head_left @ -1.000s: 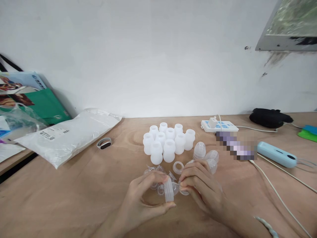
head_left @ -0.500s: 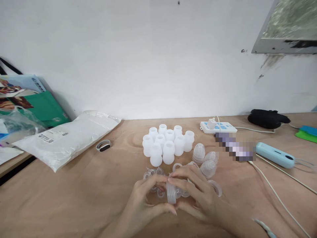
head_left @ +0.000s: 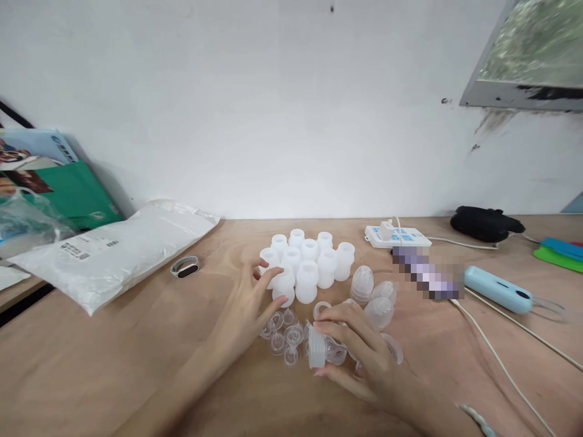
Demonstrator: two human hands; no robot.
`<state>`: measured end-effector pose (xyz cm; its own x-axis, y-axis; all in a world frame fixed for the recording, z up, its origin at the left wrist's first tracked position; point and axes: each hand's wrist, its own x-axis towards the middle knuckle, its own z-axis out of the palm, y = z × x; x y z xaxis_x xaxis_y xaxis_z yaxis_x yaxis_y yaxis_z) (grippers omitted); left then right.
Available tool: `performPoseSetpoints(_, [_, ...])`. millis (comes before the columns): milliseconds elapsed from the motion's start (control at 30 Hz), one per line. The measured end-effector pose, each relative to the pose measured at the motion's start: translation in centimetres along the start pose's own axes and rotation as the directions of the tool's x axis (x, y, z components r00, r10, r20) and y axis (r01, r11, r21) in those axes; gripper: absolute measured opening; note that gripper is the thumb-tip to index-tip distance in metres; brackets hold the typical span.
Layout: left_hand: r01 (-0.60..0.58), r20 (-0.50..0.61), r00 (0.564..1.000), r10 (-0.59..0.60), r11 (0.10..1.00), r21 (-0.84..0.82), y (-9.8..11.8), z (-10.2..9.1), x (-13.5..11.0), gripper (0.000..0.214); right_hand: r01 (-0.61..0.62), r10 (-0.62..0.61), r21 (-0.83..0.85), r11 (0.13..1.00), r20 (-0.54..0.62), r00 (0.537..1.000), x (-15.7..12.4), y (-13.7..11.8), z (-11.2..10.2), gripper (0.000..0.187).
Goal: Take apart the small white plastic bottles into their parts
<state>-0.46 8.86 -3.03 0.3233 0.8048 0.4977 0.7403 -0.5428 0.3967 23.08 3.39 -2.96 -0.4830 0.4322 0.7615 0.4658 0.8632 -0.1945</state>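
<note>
My right hand (head_left: 364, 346) is closed on a baby-bottle collar (head_left: 317, 348), a ribbed translucent ring held on its side, with a clear nipple (head_left: 336, 351) pointing right out of it. My left hand (head_left: 255, 297) reaches to the front left of a cluster of small white bottles (head_left: 307, 282), its fingers apart beside the nearest bottle (head_left: 283, 287); whether the fingertips touch it I cannot tell. Between the hands lie several loose clear nipples (head_left: 294, 335). Dome-shaped clear caps (head_left: 363, 284) stand and lie behind my right hand, and a loose ring (head_left: 392, 348) shows partly beside it.
A white plastic mailing bag (head_left: 122, 249) and a grey fitness band (head_left: 184, 267) lie to the left. On the right are a white power strip (head_left: 416, 238), a blurred-out item (head_left: 426, 273), a light-blue device (head_left: 498, 290), cables and a black pouch (head_left: 485, 223) near the wall.
My left hand has let go of the collar and moved forward and left to the white bottles. My right hand keeps the collar and nipple in nearly the same spot.
</note>
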Motion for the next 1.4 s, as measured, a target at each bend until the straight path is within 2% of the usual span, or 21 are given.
performPoseSetpoints(233, [-0.218,-0.01,0.975,0.221,0.967,0.132,-0.7,1.5,-0.5,0.012,-0.02,0.021,-0.028,0.999,0.044,0.999,-0.1,-0.1,-0.5,0.03])
performPoseSetpoints(333, [-0.29,-0.006,0.955,0.295,0.943,0.165,-0.4,1.2,-0.7,0.014,-0.008,0.009,-0.026,1.0,0.021,1.0,0.0,-0.2,-0.6,0.029])
performPoseSetpoints(467, [-0.402,-0.054,0.909,0.414,0.903,0.15,0.1,0.4,-1.3,0.017,-0.012,0.012,-0.022,1.0,-0.013,1.0,-0.1,-0.2,-0.7,0.028])
performPoseSetpoints(600, [-0.49,-0.022,0.868,0.496,0.864,0.118,0.8,-0.6,-1.9,0.021,-0.048,0.047,-0.048,0.998,-0.024,0.999,-0.5,0.0,-0.8,0.031])
performPoseSetpoints(667, [-0.462,0.018,0.887,0.462,0.882,0.094,1.3,-1.1,-2.0,0.024,-0.083,0.081,-0.061,0.995,-0.031,0.996,-0.7,0.0,-0.7,0.034])
performPoseSetpoints(767, [-0.35,0.113,0.933,0.343,0.936,0.049,2.1,-1.6,-2.1,0.03,-0.115,0.114,-0.048,0.992,-0.037,0.993,-0.9,0.0,-0.5,0.039])
performPoseSetpoints(833, [-0.332,0.192,0.928,0.319,0.942,0.04,2.5,-1.7,-2.1,0.034,-0.101,0.1,-0.016,0.995,-0.039,0.994,-0.8,0.0,-0.4,0.037])
performPoseSetpoints(900, [-0.362,0.238,0.909,0.342,0.931,0.045,2.8,-1.7,-2.1,0.037,-0.079,0.08,0.009,0.997,-0.044,0.996,-0.8,0.0,-0.2,0.035])
performPoseSetpoints(1233, [-0.455,0.216,0.883,0.416,0.872,0.182,3.4,-1.2,-2.0,0.065,0.014,-0.013,0.011,1.0,-0.032,0.999,-0.4,-0.1,-0.2,0.028])
performPoseSetpoints(1300, [-0.465,0.197,0.882,0.429,0.859,0.213,3.4,-1.2,-2.1,0.061,-0.009,0.009,0.001,1.0,-0.031,0.999,-0.4,-0.2,-0.2,0.026])
performPoseSetpoints(1400, [-0.485,0.169,0.875,0.455,0.834,0.265,3.2,-0.8,-2.5,0.034,-0.1,0.1,-0.026,0.995,-0.007,0.995,-0.4,-0.4,-0.2,0.024])
